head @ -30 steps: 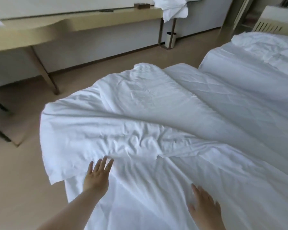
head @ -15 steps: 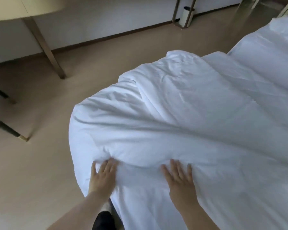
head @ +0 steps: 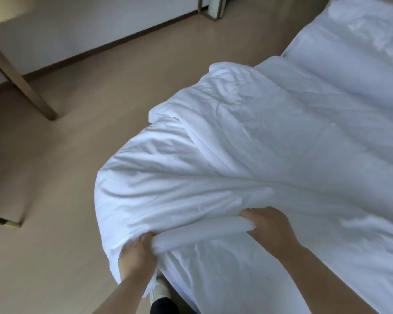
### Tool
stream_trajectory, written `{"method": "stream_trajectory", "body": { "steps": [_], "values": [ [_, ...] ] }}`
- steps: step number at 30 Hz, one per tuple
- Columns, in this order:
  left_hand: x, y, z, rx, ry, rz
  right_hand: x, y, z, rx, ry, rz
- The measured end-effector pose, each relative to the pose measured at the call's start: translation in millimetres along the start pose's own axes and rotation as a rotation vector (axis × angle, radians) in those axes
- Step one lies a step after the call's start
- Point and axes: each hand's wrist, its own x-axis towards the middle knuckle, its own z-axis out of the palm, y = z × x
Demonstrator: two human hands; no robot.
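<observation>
A white duvet [head: 247, 141] lies crumpled over the foot end of the bed, its left part hanging past the bed corner. Along its near edge runs a bunched fold [head: 202, 234]. My left hand [head: 136, 257] grips the left end of that fold, fingers curled into the cloth. My right hand [head: 270, 225] grips the right end, thumb over the roll. Below the fold the white bed sheet [head: 247, 279] lies flat on the mattress.
Beige floor [head: 55, 189] spreads to the left. A wooden table leg [head: 21, 82] stands at the far left, another leg tip [head: 9, 223] lower down. A second white bed [head: 361, 41] sits at the upper right. My shoe [head: 160, 291] shows beside the bed corner.
Both hands went from lying flat on the cloth to curling round the duvet's near edge, bunching it into a roll. The view has tilted further down and to the left.
</observation>
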Motion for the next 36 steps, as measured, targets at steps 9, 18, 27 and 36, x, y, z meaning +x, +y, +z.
{"method": "stream_trajectory", "body": {
  "steps": [9, 18, 27, 36],
  "values": [
    [43.2, 30.9, -180.1, -0.335, 0.377, 0.240, 31.7, -3.4, -61.0, 0.199, 0.249, 0.202],
    [90.9, 59.3, -255.7, 0.068, 0.739, 0.671, 64.7, 4.5, -111.5, 0.175, 0.339, 0.361],
    [216.0, 48.8, -265.3, 0.338, 0.170, 0.851, 149.0, -29.2, -76.9, 0.009, 0.400, 0.683],
    [313.7, 8.5, -248.1, 0.119, -0.439, 0.925, 267.3, -142.2, 14.8, -0.081, -0.027, 0.622]
  ]
}}
